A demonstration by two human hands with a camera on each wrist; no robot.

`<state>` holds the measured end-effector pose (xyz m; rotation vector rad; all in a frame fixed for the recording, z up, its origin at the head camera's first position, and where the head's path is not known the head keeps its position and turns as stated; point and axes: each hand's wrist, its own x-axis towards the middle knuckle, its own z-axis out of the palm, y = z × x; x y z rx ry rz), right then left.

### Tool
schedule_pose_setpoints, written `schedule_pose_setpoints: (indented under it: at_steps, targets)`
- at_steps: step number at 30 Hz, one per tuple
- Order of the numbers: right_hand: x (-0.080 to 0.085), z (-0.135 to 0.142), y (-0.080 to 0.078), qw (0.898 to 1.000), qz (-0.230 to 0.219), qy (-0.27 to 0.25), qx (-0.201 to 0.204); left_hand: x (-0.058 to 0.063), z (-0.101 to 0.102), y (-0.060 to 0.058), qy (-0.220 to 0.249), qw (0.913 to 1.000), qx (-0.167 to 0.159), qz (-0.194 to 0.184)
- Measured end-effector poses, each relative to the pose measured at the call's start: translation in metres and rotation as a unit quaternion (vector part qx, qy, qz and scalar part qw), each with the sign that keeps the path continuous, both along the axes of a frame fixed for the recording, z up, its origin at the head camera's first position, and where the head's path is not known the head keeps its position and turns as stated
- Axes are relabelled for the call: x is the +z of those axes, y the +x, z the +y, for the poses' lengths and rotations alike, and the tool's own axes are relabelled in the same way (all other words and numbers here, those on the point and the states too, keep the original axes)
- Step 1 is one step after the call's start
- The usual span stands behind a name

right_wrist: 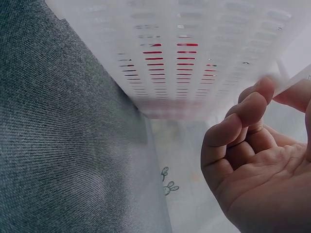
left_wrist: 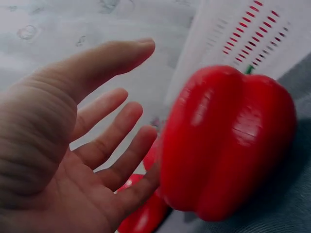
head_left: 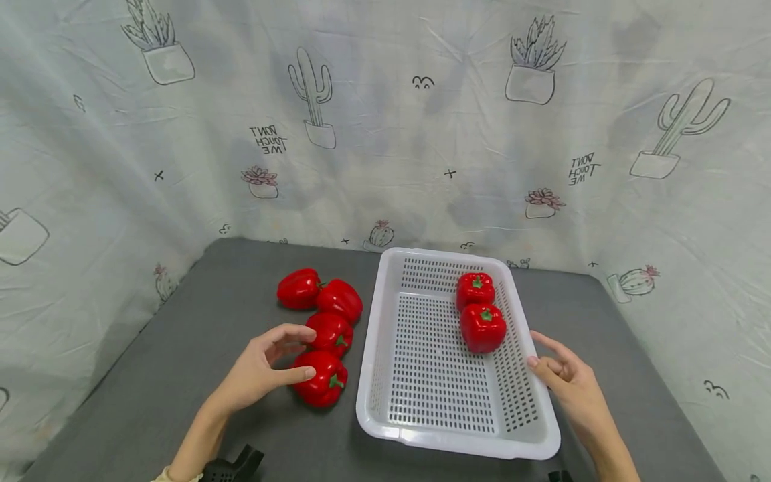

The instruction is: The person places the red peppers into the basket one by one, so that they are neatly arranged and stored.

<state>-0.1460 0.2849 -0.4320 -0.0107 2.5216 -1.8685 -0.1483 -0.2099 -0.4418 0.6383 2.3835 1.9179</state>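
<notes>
My left hand is spread around the nearest red bell pepper, thumb and fingers apart. In the left wrist view, that pepper stands beyond the fingertips, with a gap between it and the thumb. Behind it on the table lie more red bell peppers in a crooked row. A white plastic basket stands to their right. Two red peppers with green stems sit inside along its right side. My right hand pinches the basket's right rim between thumb and fingers, as the right wrist view also shows.
Dark grey cloth covers the table. A pale curtain printed with cacti hangs along the back and both sides. The slotted basket wall rises between the loose peppers and the two inside.
</notes>
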Motion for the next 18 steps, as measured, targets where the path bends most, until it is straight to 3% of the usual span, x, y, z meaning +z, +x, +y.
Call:
schedule_pose_setpoints:
  at_steps: [9,13,18]
  targets:
    - [-0.002,0.002,0.000,1.000,-0.003,0.003,0.004,-0.015,0.002,-0.001,-0.036,0.9991,0.006,-0.020]
    - [-0.004,0.001,0.001,1.000,-0.012,-0.013,0.012,-0.017,0.003,0.000,-0.059,0.9969,0.018,-0.049]
    - [-0.003,0.002,0.000,1.000,-0.002,-0.015,0.010,-0.019,0.007,-0.001,-0.058,0.9953,0.003,-0.078]
